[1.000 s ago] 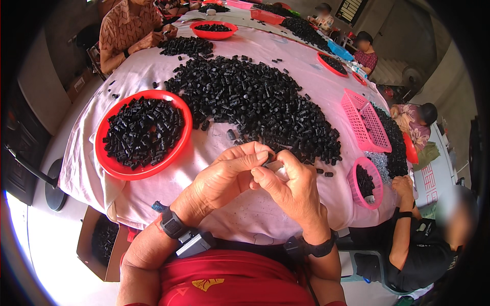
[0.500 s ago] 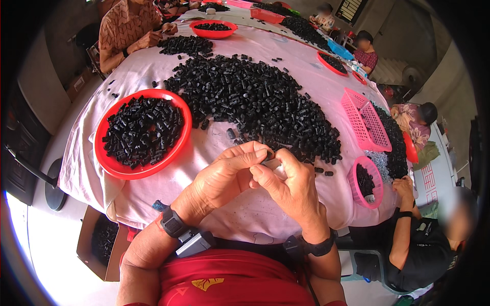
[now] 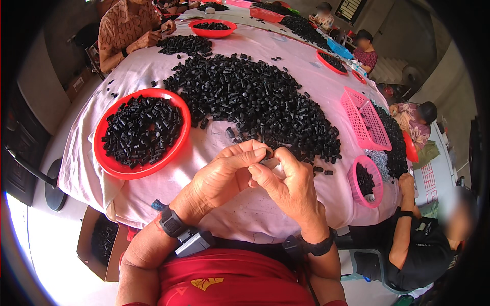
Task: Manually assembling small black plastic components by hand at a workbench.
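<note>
In front of my body, over the near part of the cloth, my two hands meet at the fingertips. Thumb and forefinger of my left hand (image 3: 224, 173) pinch a small black cylindrical piece (image 3: 267, 154), mostly hidden by the fingers. My right hand (image 3: 291, 183) closes on a small whitish object (image 3: 277, 168) pressed against that piece; its kind is not clear. Just beyond my fingers spreads a large pile of short black cylindrical pieces (image 3: 250, 97). To the left, a round red tray (image 3: 188, 122) holds many similar pieces.
A pink cloth (image 3: 158, 196) covers the table. At the right are a pink round basket (image 3: 378, 178) and a pink rectangular basket (image 3: 380, 127). A co-worker in black (image 3: 423, 250) sits there. Another person in a patterned shirt (image 3: 125, 30) works at the far left. A cardboard box (image 3: 115, 265) stands below.
My hands keep nearly the same pose, fingertips together. At the right, the hand of the co-worker in black has shifted slightly.
</note>
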### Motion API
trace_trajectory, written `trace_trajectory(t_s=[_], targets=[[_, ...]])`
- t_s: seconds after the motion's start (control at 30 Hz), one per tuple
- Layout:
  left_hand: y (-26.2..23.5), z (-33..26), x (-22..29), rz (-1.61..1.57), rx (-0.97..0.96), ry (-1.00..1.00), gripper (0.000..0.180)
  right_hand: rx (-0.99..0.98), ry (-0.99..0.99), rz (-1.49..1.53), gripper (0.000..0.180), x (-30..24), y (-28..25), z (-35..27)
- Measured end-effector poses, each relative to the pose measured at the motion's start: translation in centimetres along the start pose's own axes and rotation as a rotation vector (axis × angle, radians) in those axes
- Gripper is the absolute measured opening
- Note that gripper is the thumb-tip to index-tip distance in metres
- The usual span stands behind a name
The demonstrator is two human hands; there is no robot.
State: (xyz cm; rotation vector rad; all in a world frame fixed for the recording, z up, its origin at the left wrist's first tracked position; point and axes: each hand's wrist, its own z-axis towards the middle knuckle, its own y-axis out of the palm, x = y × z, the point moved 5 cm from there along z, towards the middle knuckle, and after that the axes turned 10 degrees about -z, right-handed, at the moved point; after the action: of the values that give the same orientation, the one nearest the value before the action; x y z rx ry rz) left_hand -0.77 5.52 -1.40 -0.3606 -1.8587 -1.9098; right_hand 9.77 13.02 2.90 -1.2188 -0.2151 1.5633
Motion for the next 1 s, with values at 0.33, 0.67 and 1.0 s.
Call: trace_trajectory(t_s=[0.33,0.67,1.0], targets=[[-0.31,0.09,-0.02,0.003,-0.011,-0.005,0.023,0.002,-0.016,-0.024,0.040,0.01,0.08,0.06],[0.32,-0.07,-0.03,0.015,0.046,0.002,0.018,0.000,-0.008,-0.007,0.040,0.17,0.19,0.03],[0.43,-0.02,0.01,0.019,0.054,0.001,0.019,0.009,-0.023,-0.023,0.041,0.18,0.33,0.09]])
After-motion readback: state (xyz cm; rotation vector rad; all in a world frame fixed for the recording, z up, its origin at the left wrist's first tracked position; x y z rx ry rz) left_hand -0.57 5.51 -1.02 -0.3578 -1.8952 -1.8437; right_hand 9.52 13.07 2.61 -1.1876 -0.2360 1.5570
